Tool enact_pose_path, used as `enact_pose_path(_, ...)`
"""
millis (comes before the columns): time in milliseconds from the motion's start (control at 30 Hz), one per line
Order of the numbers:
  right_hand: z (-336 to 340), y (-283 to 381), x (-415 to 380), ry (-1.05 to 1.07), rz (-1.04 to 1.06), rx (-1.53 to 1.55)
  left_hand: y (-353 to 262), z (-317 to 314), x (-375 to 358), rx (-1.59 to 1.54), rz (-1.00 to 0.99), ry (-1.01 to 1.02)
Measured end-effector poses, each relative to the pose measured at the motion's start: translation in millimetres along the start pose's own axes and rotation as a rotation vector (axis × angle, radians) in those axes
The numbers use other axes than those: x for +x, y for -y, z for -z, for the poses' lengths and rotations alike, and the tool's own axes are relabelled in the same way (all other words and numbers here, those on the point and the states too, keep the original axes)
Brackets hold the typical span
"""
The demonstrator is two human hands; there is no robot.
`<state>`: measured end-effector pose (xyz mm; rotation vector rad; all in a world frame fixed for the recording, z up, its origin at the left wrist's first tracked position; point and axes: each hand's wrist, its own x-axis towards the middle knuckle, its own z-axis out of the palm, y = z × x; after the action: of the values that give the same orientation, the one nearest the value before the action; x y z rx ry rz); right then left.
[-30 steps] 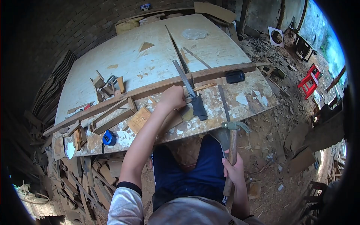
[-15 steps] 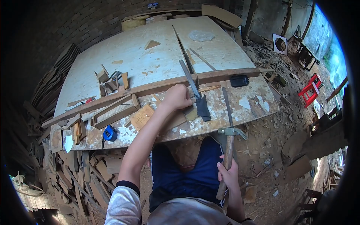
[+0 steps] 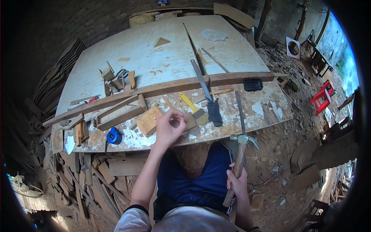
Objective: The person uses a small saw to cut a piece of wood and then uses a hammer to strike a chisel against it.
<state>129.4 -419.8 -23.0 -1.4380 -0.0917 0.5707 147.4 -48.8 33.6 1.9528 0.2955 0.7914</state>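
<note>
My left hand hovers over the near edge of the workbench, thumb and fingers curled together in a pinch. Whatever may be between its fingertips is too small to make out. Beside it lies a square wooden block with small specks on top, and a flat wood piece is partly hidden behind the hand. A yellow-handled paintbrush lies just beyond. My right hand grips a claw hammer by its wooden handle, head up, off the bench's front edge.
On the workbench are a blue tape measure, a wooden frame, a handsaw with dark-wrapped handle, a metal file and a black case. A long wooden beam crosses it. Scrap wood is heaped at left.
My left hand has drawn back toward me from beside the saw, uncovering the yellow paintbrush. My right hand still holds the hammer, nearly unmoved. The view has shifted slightly.
</note>
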Motion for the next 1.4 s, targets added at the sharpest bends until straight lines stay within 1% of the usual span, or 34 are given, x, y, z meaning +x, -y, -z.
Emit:
enact_pose_path(33, 0.3, -0.8, 0.4, -0.004, -0.006, -0.003, 1.9, -0.7, -4.0, -0.049, 0.021, -0.025)
enact_pose_path(167, -2.1, -1.1, 0.9, -0.026, -0.023, -0.007, 11.3, 1.0, -13.3, 0.103, -0.157, 0.012)
enact_pose_path(300, -0.6, -7.5, 2.1, -0.044, -0.048, 0.001, 8.4, 1.0, -12.0, 0.139, -0.202, -0.026)
enact_pose_path(400, -2.7, -3.3, 0.5, -0.051, -0.058, 0.019, 8.0, 0.9, -11.1, 0.177, -0.282, 0.004)
enact_pose_path(600, -1.9, -7.2, 1.0, -0.054, -0.049, 0.032, 8.1, -1.1, -12.7, 0.188, -0.266, 0.009)
enact_pose_path(900, -4.3, -4.0, -0.2, -0.06, -0.051, 0.022, 8.8, -1.6, -14.4, 0.224, -0.304, 0.034)
enact_pose_path(1300, -4.3, -5.0, 0.3, -0.065, -0.056, 0.027, 6.0, -1.2, -14.8, 0.227, -0.29, 0.035)
enact_pose_path(1400, -4.9, -3.8, -0.1, -0.061, -0.047, 0.026, 5.9, -2.1, -13.9, 0.212, -0.314, 0.024)
